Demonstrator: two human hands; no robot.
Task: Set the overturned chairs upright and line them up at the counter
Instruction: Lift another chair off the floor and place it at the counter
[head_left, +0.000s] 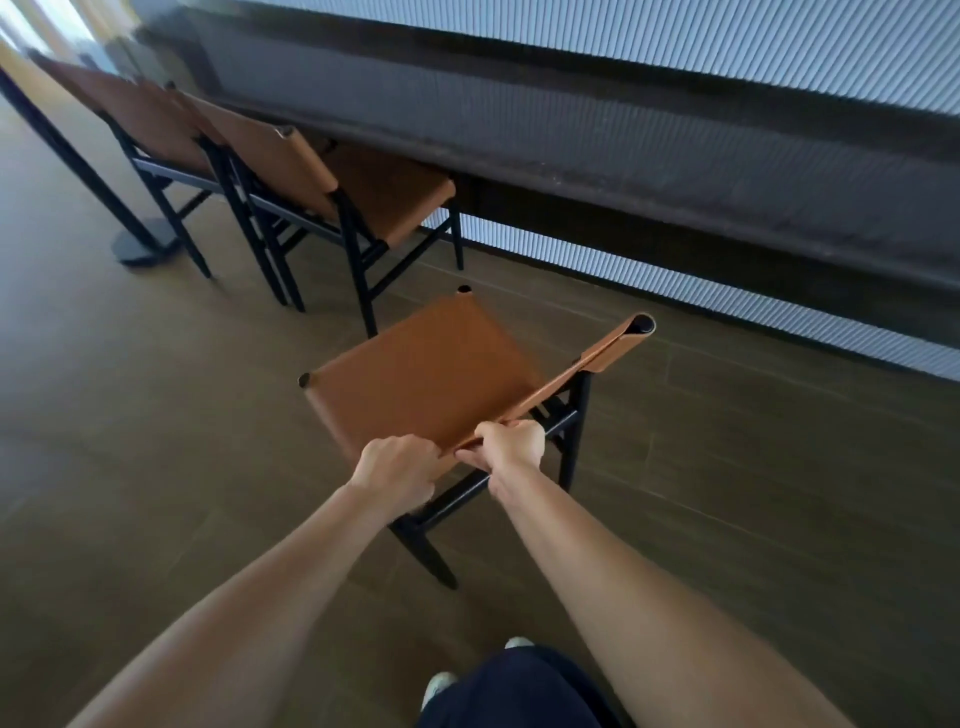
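Far left: black pole slanting across the frame, set on a round base on the wood-look floor. Just right of it, two chairs upright side by side at the counter: far chair and second chair. Both tan leather on black frames, backs toward the camera, seats pointing at the counter. Second chair's seat reaching the counter edge. Far end of the row blurred, details unreadable.

Centre: third chair, same tan leather and black frame, upright on the floor. Near the second chair but apart from the counter, turned at an angle to the row. Backrest running diagonally from lower centre up to the right. Cannot tell whether all legs touch the floor.

Left grip closed around the near end of the third chair's backrest top edge, knuckles up, fingers curled over the leather. Right grip just beside it on the same edge, also curled tight around it, thumb pointing toward the left grip. Both forearms bare, stretched forward.

Right: long dark counter running from upper left to the right edge, ribbed pale wall panel above and below it. Bottom centre: dark garment and light shoes over the floor.
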